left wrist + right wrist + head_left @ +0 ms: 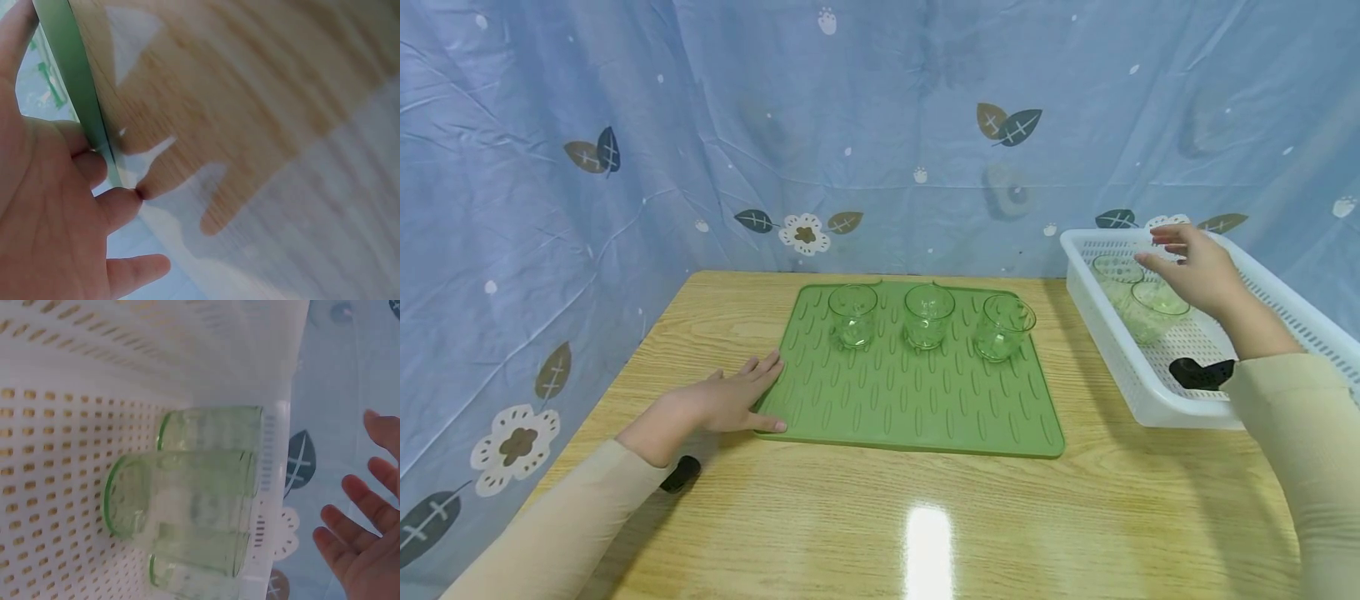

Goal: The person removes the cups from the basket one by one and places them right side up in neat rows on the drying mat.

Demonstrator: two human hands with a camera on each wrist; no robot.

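Observation:
My left hand (pixel 730 400) touches the front left corner of a green ribbed mat (pixel 887 408), its fingers spread along the edge. Toward the back of that mat stand three clear green-tinted glasses, a left one (pixel 853 317), a middle one (pixel 928 315) and a right one (pixel 1002 331), all upright in a row. Over a white plastic basket (pixel 1108 358) on the right hovers my right hand (pixel 1198 271), fingers loosely bent and holding nothing. Below it, glasses (pixel 187 494) stand close together inside the basket; the right wrist view shows three.
The wooden table (pixel 820 517) carries the mat and basket. A blue curtain (pixel 880 167) with leaf and flower prints hangs right behind them and along the left. Small black devices sit at the left cuff (pixel 681 475) and right cuff (pixel 1201 375).

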